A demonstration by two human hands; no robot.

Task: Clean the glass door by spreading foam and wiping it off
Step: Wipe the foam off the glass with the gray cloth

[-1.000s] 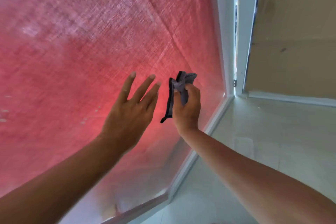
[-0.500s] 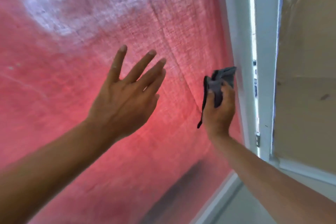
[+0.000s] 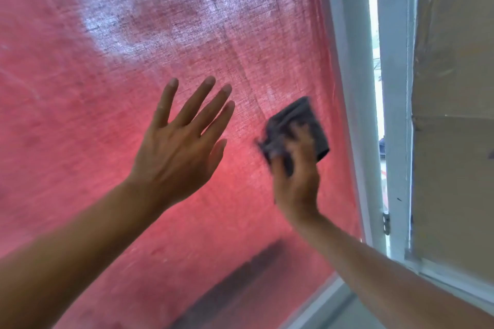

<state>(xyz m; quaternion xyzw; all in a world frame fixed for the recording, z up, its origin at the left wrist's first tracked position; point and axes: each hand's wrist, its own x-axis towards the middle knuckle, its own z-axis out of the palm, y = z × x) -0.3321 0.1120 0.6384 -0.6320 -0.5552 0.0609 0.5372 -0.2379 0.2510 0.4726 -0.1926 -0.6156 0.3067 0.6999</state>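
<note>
Glass door (image 3: 80, 141) is filling most of the view, standing upright in front of the person, with a red woven fabric showing through the pane. A whitish, hazy patch of foam (image 3: 149, 16) is smeared across the upper middle of the glass. The person's left hand (image 3: 181, 147) is raised in front of the pane, fingers straight and slightly spread, holding nothing; whether the palm is touching the glass cannot be told. Just to its right, the right hand (image 3: 296, 176) is gripping a dark grey cloth (image 3: 302, 125), fingers curled over the bunched fabric and holding it up at the glass; this hand and the cloth are blurred. Farther right, a white door frame (image 3: 347, 88) is running top to bottom, with a narrow bright gap (image 3: 374, 61) beside it and a small metal hinge (image 3: 385, 223) lower down. Beyond that, a beige wall (image 3: 454, 168) is filling the right edge.
</note>
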